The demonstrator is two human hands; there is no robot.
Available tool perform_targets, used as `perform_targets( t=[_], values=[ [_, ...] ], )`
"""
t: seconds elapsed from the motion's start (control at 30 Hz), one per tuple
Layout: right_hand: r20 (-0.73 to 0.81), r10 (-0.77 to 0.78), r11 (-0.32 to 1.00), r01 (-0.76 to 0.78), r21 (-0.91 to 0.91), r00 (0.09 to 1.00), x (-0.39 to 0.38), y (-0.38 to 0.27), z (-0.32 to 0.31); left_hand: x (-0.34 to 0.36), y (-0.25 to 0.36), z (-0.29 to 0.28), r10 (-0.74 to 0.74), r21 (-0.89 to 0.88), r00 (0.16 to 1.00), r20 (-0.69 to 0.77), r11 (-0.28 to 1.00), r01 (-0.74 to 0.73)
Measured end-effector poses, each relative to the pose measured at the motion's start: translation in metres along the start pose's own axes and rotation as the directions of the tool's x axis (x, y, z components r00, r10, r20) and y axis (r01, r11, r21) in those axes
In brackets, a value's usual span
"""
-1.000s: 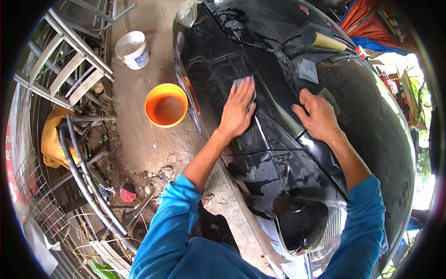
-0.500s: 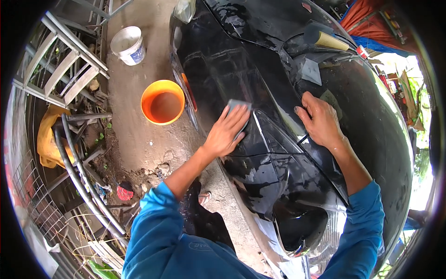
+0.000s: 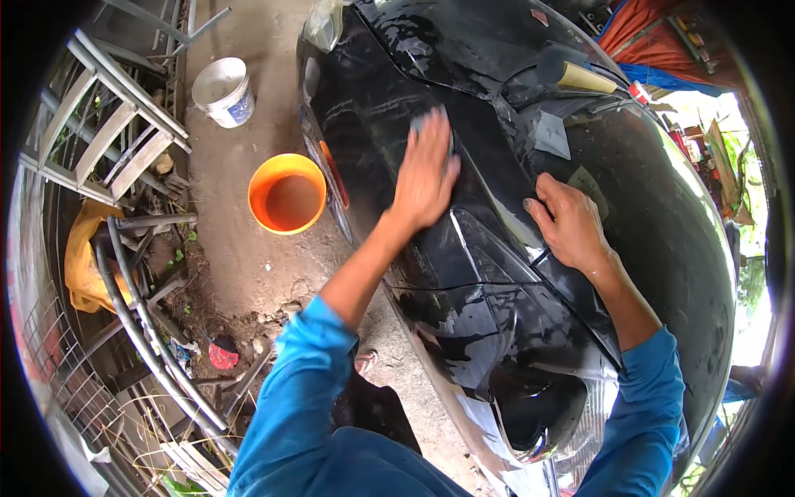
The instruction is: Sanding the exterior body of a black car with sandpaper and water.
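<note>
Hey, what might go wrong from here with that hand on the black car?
Any grit under the gray pad beneath the left hand might scratch the black panel. The orange bucket, holding murky liquid, stands close beside the car and could get kicked over. The gray sheet, near the right hand, might slip off if it is loose.

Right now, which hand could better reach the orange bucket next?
Probably the left hand: it's on the grey pad, nearer the bucket. The right hand is farther across the car.
</note>
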State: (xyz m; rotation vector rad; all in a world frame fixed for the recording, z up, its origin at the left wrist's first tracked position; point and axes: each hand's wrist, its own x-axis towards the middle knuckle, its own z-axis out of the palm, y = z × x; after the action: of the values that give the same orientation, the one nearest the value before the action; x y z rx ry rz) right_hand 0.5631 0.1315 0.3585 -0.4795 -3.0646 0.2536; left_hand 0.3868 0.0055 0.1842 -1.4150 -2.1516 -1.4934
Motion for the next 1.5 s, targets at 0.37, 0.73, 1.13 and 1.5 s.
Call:
perform_targets(
  t=[0.37, 0.73, 1.13, 1.5],
  values=[
    [-0.018, -0.038, 0.999, 0.039, 0.022, 0.999, -0.005, 0.001, -0.001, -0.003, -0.013, -0.001, -0.061, 0.073, 0.992, -0.111, 0.995, 0.069],
    [-0.018, -0.027, 0.999, 0.027, 0.020, 0.999, -0.005, 0.003, -0.001, -0.001, -0.008, -0.002, -0.071, 0.071, 0.991, -0.109, 0.994, 0.079],
    [-0.041, -0.047, 0.999, 0.047, 0.019, 0.998, -0.005, 0.002, 0.000, -0.001, -0.017, -0.005, -0.069, 0.061, 0.992, -0.107, 0.995, 0.076],
    [-0.040, -0.039, 0.999, 0.040, 0.025, 0.998, -0.005, 0.003, -0.001, 0.002, -0.012, 0.006, -0.061, 0.063, 0.986, -0.153, 0.996, 0.071]
  ],
)
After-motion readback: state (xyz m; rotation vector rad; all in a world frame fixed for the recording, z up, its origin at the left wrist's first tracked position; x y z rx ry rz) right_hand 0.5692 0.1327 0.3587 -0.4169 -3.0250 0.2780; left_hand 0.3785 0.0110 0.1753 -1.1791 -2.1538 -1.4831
